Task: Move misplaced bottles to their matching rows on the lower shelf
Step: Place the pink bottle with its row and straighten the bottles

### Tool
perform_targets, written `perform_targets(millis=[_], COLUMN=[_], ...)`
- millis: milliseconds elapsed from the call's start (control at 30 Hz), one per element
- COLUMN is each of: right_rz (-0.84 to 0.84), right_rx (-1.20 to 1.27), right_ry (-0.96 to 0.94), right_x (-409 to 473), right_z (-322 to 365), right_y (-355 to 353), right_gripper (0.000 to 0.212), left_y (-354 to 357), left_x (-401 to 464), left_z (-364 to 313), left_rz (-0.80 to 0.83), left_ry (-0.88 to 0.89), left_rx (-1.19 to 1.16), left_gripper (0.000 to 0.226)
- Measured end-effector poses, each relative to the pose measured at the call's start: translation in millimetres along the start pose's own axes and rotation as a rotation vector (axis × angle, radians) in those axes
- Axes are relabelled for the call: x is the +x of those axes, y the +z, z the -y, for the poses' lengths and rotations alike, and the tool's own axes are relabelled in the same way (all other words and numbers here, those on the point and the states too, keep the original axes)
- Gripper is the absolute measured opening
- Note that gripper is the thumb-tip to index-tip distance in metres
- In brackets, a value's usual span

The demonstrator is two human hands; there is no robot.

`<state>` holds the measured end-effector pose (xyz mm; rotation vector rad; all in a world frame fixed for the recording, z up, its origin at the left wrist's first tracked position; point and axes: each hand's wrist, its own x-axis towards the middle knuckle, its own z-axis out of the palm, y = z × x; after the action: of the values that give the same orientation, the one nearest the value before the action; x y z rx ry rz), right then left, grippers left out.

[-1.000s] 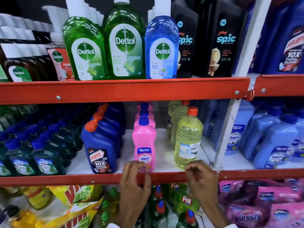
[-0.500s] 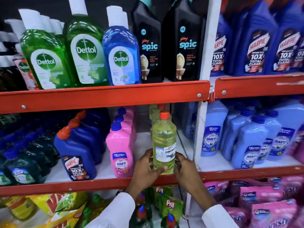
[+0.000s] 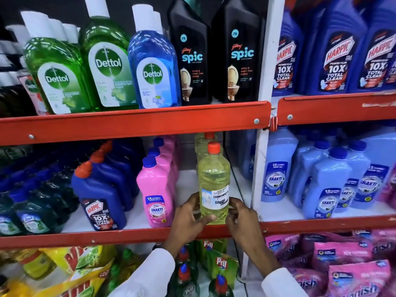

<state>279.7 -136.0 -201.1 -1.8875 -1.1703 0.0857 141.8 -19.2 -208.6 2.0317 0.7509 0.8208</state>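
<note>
**Two hands steady a yellow bottle at the front of a store shelf**

A person's left hand (image 3: 191,217) and right hand (image 3: 242,221) close around the lower part of a clear yellow bottle (image 3: 213,185) with an orange cap, which stands upright at the front edge of the middle shelf (image 3: 132,234). The left fingers wrap the bottle's left side, with the thumb across its base; the right fingers press against its right side just beside the white label. Both wrists emerge from white sleeves (image 3: 150,273) at the bottom of the head view.

Behind the gripped bottle, more yellow bottles (image 3: 201,144) of the same kind line up toward the back of the shelf. Just to its left runs a row of pink Shakti bottles (image 3: 155,194) with blue caps, and farther left a row of dark blue Harpic bottles (image 3: 100,200) with orange nozzles. Small dark green bottles (image 3: 32,215) crowd the far left.

On the shelf above stand green and blue Dettol bottles (image 3: 107,67) and black Spic bottles (image 3: 190,61). Beyond the white upright (image 3: 263,146), pale blue Shakti bottles (image 3: 330,185) fill the neighbouring bay, with large Harpic bottles (image 3: 334,56) above them. Below, Pril bottles (image 3: 220,266) and pink Vanish packs (image 3: 351,275) are in view.
</note>
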Motion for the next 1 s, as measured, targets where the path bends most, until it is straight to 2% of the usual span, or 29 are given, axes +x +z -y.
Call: perform_targets(millis=[133,267,333,400,467,533,633,700,767,833,933,1000], right_rz=[-0.052,-0.367,-0.485,-0.519,-0.516,-0.479,-0.358,-0.235,-0.072,0.068,0.167,0.192], right_rx=[-0.009,0.088,0.116,0.141,0.175,0.227,0.292,0.321,0.311,0.253,0.183,0.155], right_ry=[0.006,-0.024,-0.087,-0.154,-0.220,-0.264,-0.323,-0.346,-0.321,-0.282,-0.227,-0.211], right_x=[-3,-23,-34,-41,-45,-46,-48,-53,-56,-55,-44,-35], right_z=[1,16,26,39,56,78,110,130,147,163,184,192], right_y=[3,10,15,22,32,48,78,104,131,157,181,189], right_gripper=[0.049,0.042,0.038,0.036,0.030,0.029,0.027,0.027,0.033,0.039,0.051,0.052], left_y=[-3,-11,-23,-44,-69,-98,-144,-173,-198,-220,-244,-255], left_x=[0,-10,-24,-42,-58,-73,-93,-105,-110,-109,-96,-86], left_z=[0,0,0,-1,-2,0,17,35,52,66,85,92], left_rz=[0.036,0.066,0.034,-0.043,-0.172,-0.301,-0.533,-0.706,-0.792,-0.739,-0.478,-0.319], left_ry=[0.015,0.033,0.062,0.108,0.195,0.291,0.363,0.303,0.204,0.084,-0.058,-0.069], left_rx=[-0.005,-0.038,0.018,0.103,0.103,0.142,0.211,0.185,0.122,0.105,0.163,0.197], left_gripper=[0.071,0.078,0.075,0.059,0.033,0.016,0.017,0.015,0.012,0.027,0.057,0.064])
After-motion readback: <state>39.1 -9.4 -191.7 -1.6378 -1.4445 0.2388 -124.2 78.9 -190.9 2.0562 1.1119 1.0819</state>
